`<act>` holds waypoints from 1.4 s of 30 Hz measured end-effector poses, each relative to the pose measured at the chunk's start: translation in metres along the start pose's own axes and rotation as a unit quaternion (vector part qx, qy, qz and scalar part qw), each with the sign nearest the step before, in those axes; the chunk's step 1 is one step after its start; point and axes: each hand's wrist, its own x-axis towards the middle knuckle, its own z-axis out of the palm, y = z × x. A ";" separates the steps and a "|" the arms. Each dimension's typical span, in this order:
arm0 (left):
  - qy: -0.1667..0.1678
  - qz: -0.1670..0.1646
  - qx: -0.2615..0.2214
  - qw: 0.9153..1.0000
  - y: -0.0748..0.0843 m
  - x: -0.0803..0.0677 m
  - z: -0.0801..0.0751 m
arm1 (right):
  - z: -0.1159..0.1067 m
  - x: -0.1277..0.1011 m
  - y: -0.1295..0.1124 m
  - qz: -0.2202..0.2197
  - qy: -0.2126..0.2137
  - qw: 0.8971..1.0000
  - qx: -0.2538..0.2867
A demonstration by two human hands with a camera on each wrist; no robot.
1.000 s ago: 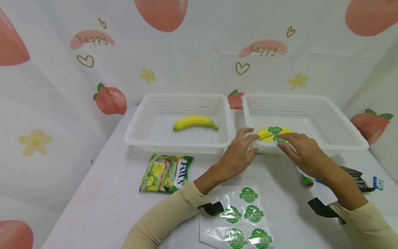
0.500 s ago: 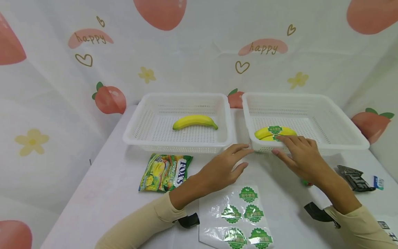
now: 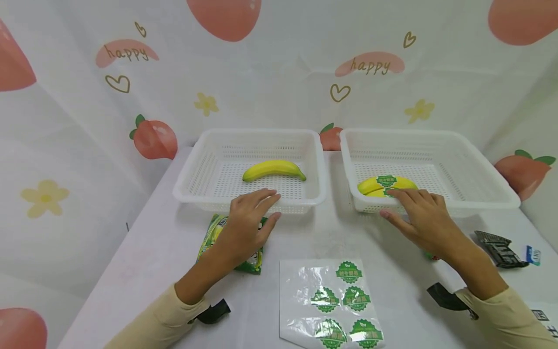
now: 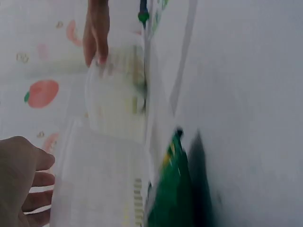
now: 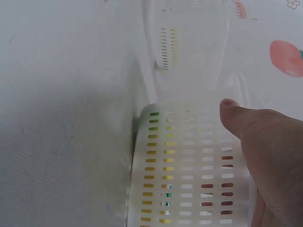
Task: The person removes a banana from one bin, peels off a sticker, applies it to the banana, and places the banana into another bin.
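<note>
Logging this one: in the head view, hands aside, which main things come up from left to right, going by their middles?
Candy bag → plain banana → sticker sheet → stickered bananas → small red-and-green item, mostly hidden → black packet → small blue-and-white packet.

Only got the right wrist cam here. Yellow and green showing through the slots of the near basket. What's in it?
Observer: Head view shows two bananas side by side, green stickers on them.

Operator: Copy. Far basket shows a bit of yellow too. Same load?

Observer: No, a single banana in there, no sticker visible on it.

Operator: Can't see the left hand at all. Holding anything?

Observer: Nothing. In the head view it's empty, overlapping part of the green bag.
</note>
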 end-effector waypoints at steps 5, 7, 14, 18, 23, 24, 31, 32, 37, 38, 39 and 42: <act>-0.016 -0.053 0.032 0.998 -0.017 -0.003 -0.007 | -0.001 0.000 0.000 -0.002 0.000 1.000 -0.005; -0.018 -0.063 0.040 0.997 -0.021 -0.003 -0.007 | -0.002 0.000 0.000 0.000 -0.003 1.000 -0.005; -0.013 -0.070 0.048 0.996 -0.022 -0.004 -0.005 | -0.008 0.003 -0.004 0.015 -0.040 0.999 -0.006; -0.008 -0.068 0.050 0.996 -0.022 -0.004 -0.005 | -0.017 0.010 -0.013 0.014 -0.064 0.998 0.026; -0.005 -0.065 0.060 0.996 -0.021 -0.003 -0.005 | -0.031 0.029 -0.034 -0.004 -0.074 0.993 0.091; -0.006 -0.066 0.062 0.996 -0.021 -0.003 -0.005 | -0.033 0.033 -0.039 -0.009 -0.074 0.992 0.097; -0.006 -0.071 0.063 0.995 -0.022 -0.003 -0.005 | -0.035 0.075 -0.080 -0.049 -0.075 0.989 0.115; -0.004 -0.072 0.062 0.995 -0.022 -0.003 -0.005 | -0.034 0.082 -0.085 -0.055 -0.075 0.988 0.123; 0.003 -0.067 0.059 0.996 -0.021 -0.003 -0.005 | -0.024 0.121 -0.107 -0.074 -0.090 0.975 0.187; 0.004 -0.066 0.060 0.996 -0.021 -0.003 -0.005 | -0.022 0.128 -0.111 -0.076 -0.096 0.972 0.199; 0.004 -0.064 0.062 0.996 -0.021 -0.003 -0.005 | -0.020 0.135 -0.114 -0.076 -0.101 0.969 0.210; 0.004 -0.061 0.065 0.996 -0.021 -0.003 -0.004 | -0.014 0.155 -0.124 -0.079 -0.121 0.963 0.227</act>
